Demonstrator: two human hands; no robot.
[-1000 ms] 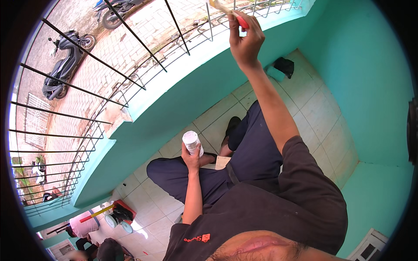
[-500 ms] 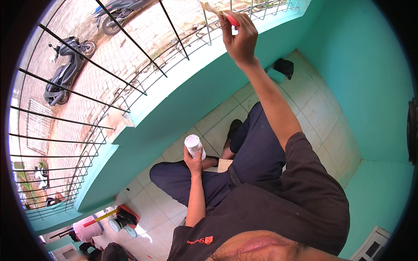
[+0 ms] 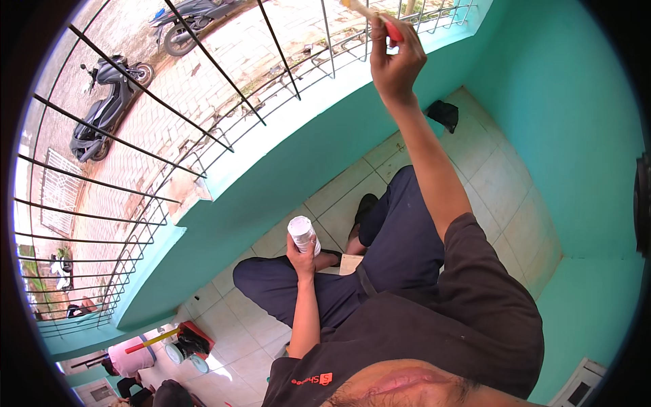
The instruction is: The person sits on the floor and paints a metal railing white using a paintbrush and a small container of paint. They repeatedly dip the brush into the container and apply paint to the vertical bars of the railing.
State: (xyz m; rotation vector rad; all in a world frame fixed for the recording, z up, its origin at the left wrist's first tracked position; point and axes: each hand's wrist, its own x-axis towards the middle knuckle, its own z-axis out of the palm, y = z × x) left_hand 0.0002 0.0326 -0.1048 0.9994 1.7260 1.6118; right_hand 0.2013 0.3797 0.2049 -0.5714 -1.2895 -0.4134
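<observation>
Raised high at the top of the view, my right hand grips a paintbrush by its red handle. The brush's pale head reaches up and left, toward the black window bars, and is cut off at the picture's edge. I cannot tell whether it touches a bar. My left hand is wrapped round a white cup-like container, held upright above my bent leg. The container's contents cannot be made out. Below the bars runs a light turquoise sill.
A turquoise wall closes the right side. On the tiled floor lie a black bag and a small tan block. A red dustpan, round-lidded tubs and other people are at lower left. Motorbikes stand outside.
My right hand has moved to the right and slightly down with the paintbrush. My left hand and the white container have stayed nearly in place. The view has shifted a little.
</observation>
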